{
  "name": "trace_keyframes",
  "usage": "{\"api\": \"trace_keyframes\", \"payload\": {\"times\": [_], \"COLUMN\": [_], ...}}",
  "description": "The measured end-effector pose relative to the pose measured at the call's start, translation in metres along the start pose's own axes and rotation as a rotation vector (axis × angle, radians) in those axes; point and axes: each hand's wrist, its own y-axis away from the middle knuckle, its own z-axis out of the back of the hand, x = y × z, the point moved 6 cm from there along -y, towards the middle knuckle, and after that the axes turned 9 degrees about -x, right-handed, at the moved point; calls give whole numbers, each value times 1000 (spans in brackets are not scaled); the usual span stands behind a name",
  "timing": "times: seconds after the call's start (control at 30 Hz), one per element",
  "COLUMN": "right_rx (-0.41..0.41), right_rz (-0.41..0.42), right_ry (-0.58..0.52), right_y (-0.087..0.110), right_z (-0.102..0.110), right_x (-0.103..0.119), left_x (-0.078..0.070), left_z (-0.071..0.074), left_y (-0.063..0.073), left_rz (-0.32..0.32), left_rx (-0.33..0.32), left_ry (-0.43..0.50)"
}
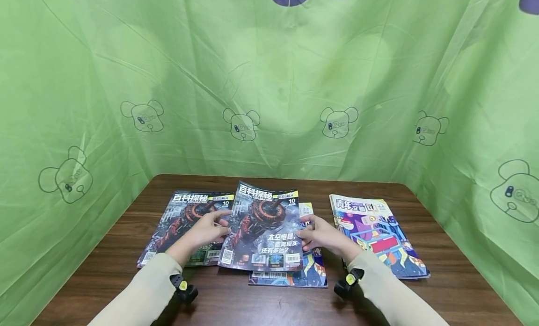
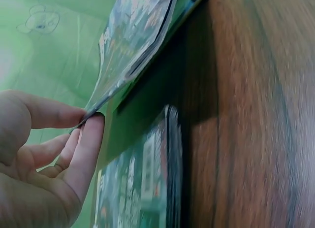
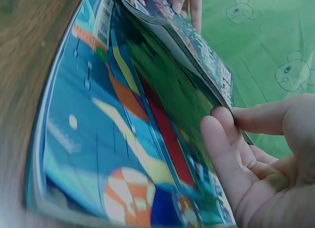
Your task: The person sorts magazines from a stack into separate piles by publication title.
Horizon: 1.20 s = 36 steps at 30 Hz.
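Note:
A dark magazine with a red-and-grey machine on its cover (image 1: 265,223) is held above the middle of the table by both hands. My left hand (image 1: 212,230) pinches its left edge between thumb and fingers, as the left wrist view also shows. On the opposite edge my right hand (image 1: 317,233) pinches it the same way; the right wrist view shows the thumb on top and fingertips beneath. Below the raised magazine lies a colourful blue magazine (image 1: 315,270), mostly covered by it. Under my left forearm rests a matching dark magazine pile (image 1: 172,223).
A stack of purple-and-blue magazines (image 1: 379,237) lies at the right of the brown wooden table (image 1: 286,307). Green cloth (image 1: 290,83) printed with bear heads hangs behind the table and at both sides.

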Motion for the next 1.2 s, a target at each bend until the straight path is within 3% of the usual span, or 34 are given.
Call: {"api": "trace_keyframes", "payload": {"times": [0.7, 1.2], "right_rx": [47, 15], "right_rz": [12, 57], "right_ry": [-112, -168], "right_y": [-33, -52], "right_z": [-92, -147], "right_x": [11, 31], "left_x": [25, 44], "left_z": [89, 136], "left_y": [14, 20], "left_rz": [-68, -55], "left_rx": [-64, -163], "left_ry": [-109, -208]}}
